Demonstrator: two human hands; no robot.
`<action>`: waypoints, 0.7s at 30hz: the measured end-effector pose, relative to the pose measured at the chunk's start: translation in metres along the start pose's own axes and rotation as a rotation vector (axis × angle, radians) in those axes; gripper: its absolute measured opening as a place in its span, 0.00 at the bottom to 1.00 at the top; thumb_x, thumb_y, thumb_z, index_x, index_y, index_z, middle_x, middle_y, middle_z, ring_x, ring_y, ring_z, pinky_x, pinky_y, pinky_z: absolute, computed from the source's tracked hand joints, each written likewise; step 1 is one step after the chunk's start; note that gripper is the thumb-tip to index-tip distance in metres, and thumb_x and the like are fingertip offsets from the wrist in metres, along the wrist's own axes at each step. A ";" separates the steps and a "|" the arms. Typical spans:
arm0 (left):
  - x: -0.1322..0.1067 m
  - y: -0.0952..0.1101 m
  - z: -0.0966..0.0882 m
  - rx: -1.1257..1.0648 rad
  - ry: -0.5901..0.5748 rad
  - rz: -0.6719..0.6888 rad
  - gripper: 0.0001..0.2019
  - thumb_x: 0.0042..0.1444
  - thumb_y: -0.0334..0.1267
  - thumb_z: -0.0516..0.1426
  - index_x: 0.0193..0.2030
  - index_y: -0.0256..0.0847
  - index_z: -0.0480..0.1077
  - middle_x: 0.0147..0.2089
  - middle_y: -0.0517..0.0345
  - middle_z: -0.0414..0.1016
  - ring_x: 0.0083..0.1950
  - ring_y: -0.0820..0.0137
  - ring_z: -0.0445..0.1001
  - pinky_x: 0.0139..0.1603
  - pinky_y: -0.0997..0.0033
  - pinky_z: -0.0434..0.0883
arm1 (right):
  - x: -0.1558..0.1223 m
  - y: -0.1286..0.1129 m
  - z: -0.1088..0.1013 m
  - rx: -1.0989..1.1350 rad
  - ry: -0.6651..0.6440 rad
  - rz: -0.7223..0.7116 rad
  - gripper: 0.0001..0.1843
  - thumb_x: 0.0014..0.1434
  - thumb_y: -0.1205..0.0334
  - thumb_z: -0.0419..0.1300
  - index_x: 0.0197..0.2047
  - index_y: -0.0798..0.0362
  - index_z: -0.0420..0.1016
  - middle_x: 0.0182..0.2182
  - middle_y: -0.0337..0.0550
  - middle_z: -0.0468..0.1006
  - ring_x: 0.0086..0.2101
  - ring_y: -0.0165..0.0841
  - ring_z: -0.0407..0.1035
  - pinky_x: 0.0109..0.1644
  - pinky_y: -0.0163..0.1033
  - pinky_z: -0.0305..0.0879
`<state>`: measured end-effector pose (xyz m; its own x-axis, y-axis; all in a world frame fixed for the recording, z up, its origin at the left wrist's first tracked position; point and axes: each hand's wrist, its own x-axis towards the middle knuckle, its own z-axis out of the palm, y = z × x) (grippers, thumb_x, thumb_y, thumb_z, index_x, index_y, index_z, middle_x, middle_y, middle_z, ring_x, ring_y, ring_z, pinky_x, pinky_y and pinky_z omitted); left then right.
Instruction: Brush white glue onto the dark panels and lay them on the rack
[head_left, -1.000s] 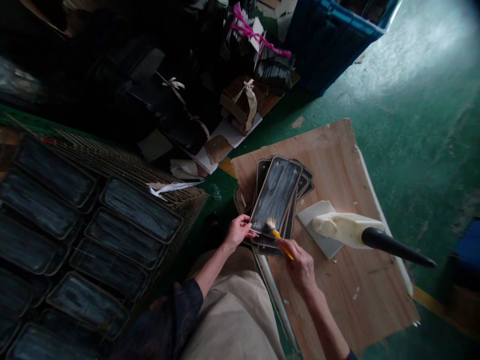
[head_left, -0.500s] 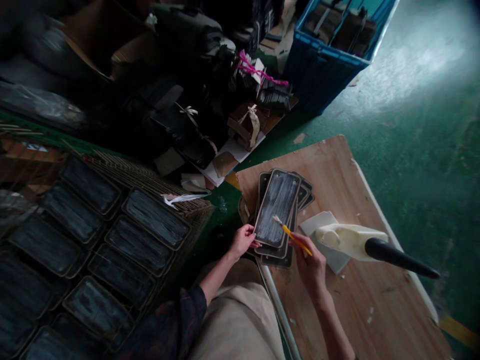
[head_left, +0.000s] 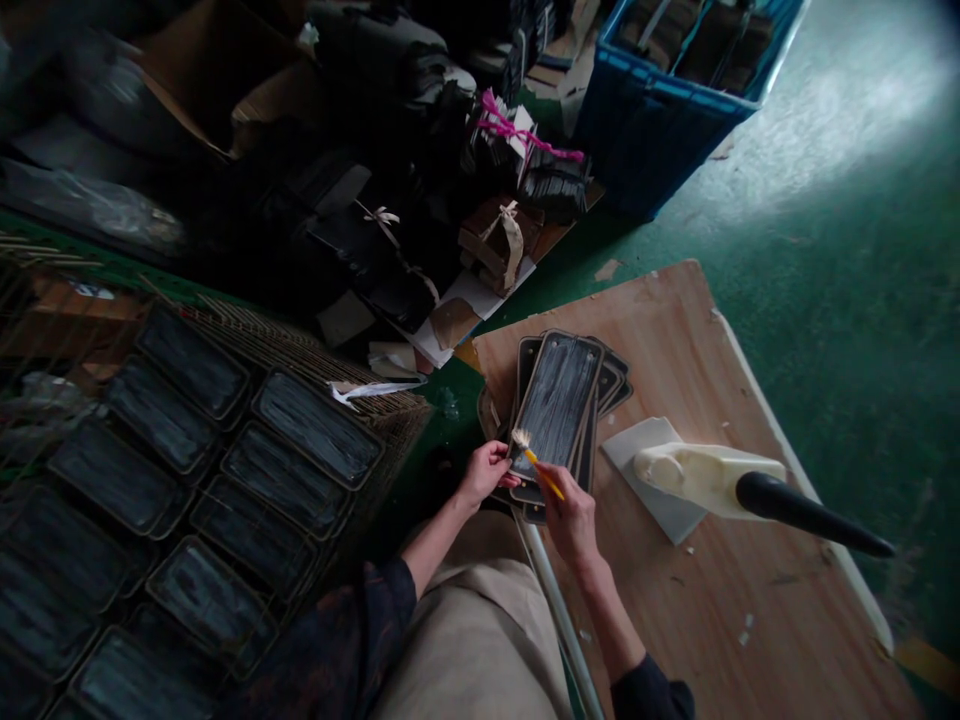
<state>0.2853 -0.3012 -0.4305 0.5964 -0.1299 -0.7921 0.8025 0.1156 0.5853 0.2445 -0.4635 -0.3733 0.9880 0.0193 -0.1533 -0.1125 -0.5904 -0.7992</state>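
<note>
A stack of dark oblong panels with pale rims (head_left: 559,400) lies on a wooden board (head_left: 675,330). The top panel is streaked with whitish glue. My left hand (head_left: 486,470) pinches the near left corner of the stack. My right hand (head_left: 571,515) is closed round a small yellow-handled brush (head_left: 534,458), whose bristles rest on the near left corner of the top panel, close to my left fingers.
A cream glue bottle with a black nozzle (head_left: 742,482) lies on a white sheet to the right. Several coated panels (head_left: 315,425) are laid on a wire rack at left. Tied bundles (head_left: 499,240) and a blue crate (head_left: 660,90) stand behind on the green floor.
The brush has swept from the middle right of the top panel back toward its near left corner. My right hand moved left with it. My left hand stayed on the stack.
</note>
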 end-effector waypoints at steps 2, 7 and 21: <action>-0.003 0.001 0.000 -0.019 -0.014 -0.023 0.11 0.52 0.36 0.62 0.40 0.36 0.67 0.29 0.57 0.78 0.25 0.70 0.78 0.29 0.72 0.77 | -0.022 -0.005 0.000 0.082 0.000 0.071 0.12 0.67 0.59 0.51 0.49 0.51 0.72 0.40 0.42 0.78 0.38 0.32 0.74 0.41 0.34 0.68; -0.014 0.012 0.000 -0.038 -0.085 -0.025 0.13 0.50 0.34 0.62 0.41 0.35 0.66 0.32 0.55 0.78 0.26 0.71 0.78 0.29 0.72 0.77 | -0.047 -0.015 -0.025 0.303 0.144 0.246 0.13 0.64 0.57 0.55 0.49 0.51 0.73 0.36 0.41 0.79 0.33 0.32 0.76 0.37 0.34 0.71; -0.029 0.039 0.015 0.056 -0.128 -0.037 0.10 0.49 0.29 0.59 0.33 0.38 0.59 0.25 0.59 0.73 0.24 0.71 0.77 0.21 0.79 0.70 | -0.034 0.039 -0.043 -0.069 0.265 0.053 0.22 0.61 0.66 0.48 0.57 0.51 0.70 0.40 0.43 0.79 0.38 0.33 0.75 0.41 0.37 0.68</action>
<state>0.3000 -0.3072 -0.3820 0.5608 -0.2578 -0.7868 0.8214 0.0540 0.5677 0.2107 -0.5222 -0.3739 0.9753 -0.2191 -0.0294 -0.1661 -0.6388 -0.7512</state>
